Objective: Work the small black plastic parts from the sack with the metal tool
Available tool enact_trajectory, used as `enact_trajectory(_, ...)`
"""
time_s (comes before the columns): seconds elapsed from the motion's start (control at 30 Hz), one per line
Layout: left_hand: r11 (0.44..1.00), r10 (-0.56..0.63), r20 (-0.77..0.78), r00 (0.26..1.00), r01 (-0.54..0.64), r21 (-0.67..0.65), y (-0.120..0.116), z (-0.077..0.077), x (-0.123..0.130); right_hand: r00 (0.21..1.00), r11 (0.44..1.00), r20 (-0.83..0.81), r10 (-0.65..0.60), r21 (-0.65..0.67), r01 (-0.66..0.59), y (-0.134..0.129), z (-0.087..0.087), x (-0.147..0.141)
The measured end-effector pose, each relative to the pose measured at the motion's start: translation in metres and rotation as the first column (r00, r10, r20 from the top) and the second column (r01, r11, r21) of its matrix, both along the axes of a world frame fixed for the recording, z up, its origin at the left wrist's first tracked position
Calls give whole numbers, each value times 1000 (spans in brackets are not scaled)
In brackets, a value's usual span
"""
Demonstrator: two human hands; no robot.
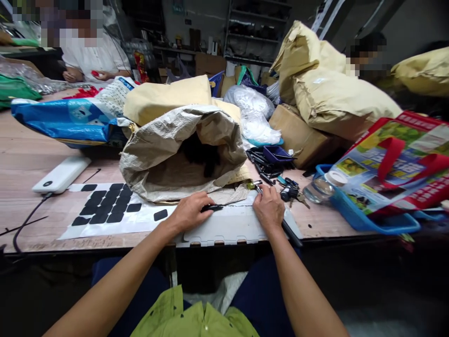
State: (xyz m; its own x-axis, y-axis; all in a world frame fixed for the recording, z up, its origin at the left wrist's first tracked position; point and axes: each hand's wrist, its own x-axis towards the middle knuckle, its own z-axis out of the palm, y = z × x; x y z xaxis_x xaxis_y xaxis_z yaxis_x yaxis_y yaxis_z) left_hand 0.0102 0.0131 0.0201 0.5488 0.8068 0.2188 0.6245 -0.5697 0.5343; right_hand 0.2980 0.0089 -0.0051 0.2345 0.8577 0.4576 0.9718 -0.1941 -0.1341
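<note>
My left hand (191, 210) is closed on a small slim black piece (214, 207), resting over a white board (224, 229) at the table's front edge. Closed around a tool with a long black handle (292, 235) and a metal end, my right hand (269, 206) lies at the board's right part; the tool's exact kind is hard to make out. Behind my hands an open woven sack (150, 150) lies on its side, with dark contents inside. Left of my left hand, black rounded patches (108, 201) stick to a white sheet (138, 226).
A white power bank (62, 174) with a cable lies left. Loose black pieces (261, 166), keys (302, 200), a clear jar (320, 188) and a blue basket (382, 224) holding a printed bag (400, 164) stand right. Two other people sit across the table, among large sacks (343, 98).
</note>
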Motion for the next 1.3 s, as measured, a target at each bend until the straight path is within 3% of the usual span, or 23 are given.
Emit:
enact_trajectory(0.13, 1000, 13, 168, 986, -10, -23, -10, -19, -1, 1000, 1000, 8, -7, 15, 7, -1, 0, -1)
enact_trajectory(0.23, 998, 52, 263, 964, -55, 6, -12, -21, 0, 1000, 1000, 8, -3, 24, 3, 0, -2, 0)
enact_trajectory(0.37, 994, 71, 264, 962, -91, 64, -14, -20, 1, 1000, 1000, -14, 10, 4, -10, 4, -4, 6)
enact_trajectory(0.47, 996, 83, 269, 960, -90, 13, -11, -23, 0, 993, 999, -112, 23, -21, -25, 2, 7, 12)
enact_trajectory(0.53, 996, 88, 277, 957, -83, -28, -7, -26, -2, 976, 999, -215, 41, 38, -34, -5, 20, 10)
enact_trajectory(0.63, 996, 80, 285, 955, -66, -56, -4, -27, -4, 897, 982, -412, 160, 156, -104, -26, 39, -8)
enact_trajectory(0.73, 995, 81, 286, 955, -61, -76, -4, -27, -4, 725, 941, -603, 334, 162, -298, -50, 49, -42)
enact_trajectory(0.87, 991, 102, 274, 956, -75, -109, -2, -27, -3, 633, 855, -602, 486, 179, -487, -69, 49, -87)
enact_trajectory(1.0, 986, 126, 227, 966, -97, -133, 1, -25, -2, 663, 816, -499, 558, 184, -548, -74, 45, -110)
enact_trajectory(1.17, 979, 164, 238, 957, -127, -162, 1, -22, -1, 760, 833, -377, 530, 62, -550, -74, 35, -113)
enact_trajectory(1.3, 975, 179, 300, 937, -127, -185, -1, -25, 0, 774, 854, -378, 509, 103, -511, -75, 32, -107)
